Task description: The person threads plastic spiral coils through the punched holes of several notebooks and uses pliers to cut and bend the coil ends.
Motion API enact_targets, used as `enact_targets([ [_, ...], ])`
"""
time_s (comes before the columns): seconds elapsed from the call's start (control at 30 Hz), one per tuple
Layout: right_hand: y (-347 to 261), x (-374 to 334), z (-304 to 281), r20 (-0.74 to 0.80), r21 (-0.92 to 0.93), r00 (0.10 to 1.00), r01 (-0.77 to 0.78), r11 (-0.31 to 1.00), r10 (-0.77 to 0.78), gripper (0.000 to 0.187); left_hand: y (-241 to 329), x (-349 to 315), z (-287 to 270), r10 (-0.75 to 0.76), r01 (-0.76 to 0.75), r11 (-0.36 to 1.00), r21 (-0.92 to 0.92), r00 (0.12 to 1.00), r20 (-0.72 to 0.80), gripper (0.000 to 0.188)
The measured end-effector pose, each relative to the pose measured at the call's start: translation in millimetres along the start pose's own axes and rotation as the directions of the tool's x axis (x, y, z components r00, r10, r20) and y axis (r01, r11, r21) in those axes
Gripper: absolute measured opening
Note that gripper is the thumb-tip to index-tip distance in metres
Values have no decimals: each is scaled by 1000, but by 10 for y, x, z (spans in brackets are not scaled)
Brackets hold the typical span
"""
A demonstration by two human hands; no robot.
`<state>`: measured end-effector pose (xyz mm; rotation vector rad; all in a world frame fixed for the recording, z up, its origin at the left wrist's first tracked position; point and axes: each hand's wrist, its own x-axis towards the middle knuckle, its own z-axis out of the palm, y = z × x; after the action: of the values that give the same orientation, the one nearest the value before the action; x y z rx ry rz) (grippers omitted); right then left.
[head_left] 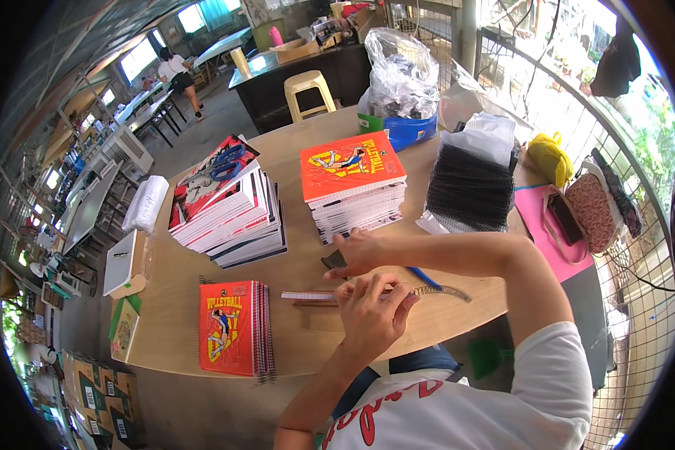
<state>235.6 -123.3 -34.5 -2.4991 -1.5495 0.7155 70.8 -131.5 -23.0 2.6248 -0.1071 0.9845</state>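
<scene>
My left hand [375, 306] is closed at the near middle of the table, its fingers curled at a thin wire coil [446, 291] that runs out to the right. Under and left of it lies a narrow wooden piece [315, 303] with a white strip [300, 295] along it. Just beyond, my right hand [358, 253] reaches across with fingers stretched, beside a small dark object [333, 260] whose kind I cannot make out. A blue bent handle-like piece [425, 278] lies below my right forearm. Coil-bound red notebooks [229, 328] stand stacked at near left.
Farther back are a tall stack of red-covered pads [352, 166], fanned printed sheets [236, 217] with blue scissors [228, 162] on top, and a pile of black coils [470, 187]. A plastic bag [403, 71], yellow bundle [550, 159] and patterned pouch [591, 214] line the far right.
</scene>
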Motion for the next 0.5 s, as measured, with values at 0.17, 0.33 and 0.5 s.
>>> enact_targets([
  [0.17,293,123,73,-71,-45,970,228,973,-231,76,-70,-21,40,-23,24,999,-23,998,56,21],
  [0.33,1007,-1086,-548,-85,545,940,321,775,-331,62,-176,-75,-56,-91,92,994,66,996,-20,24],
  [0.5,975,-1321,-429,24,482,960,233,844,-279,58,-215,-88,-59,-102,100,993,66,994,26,26],
])
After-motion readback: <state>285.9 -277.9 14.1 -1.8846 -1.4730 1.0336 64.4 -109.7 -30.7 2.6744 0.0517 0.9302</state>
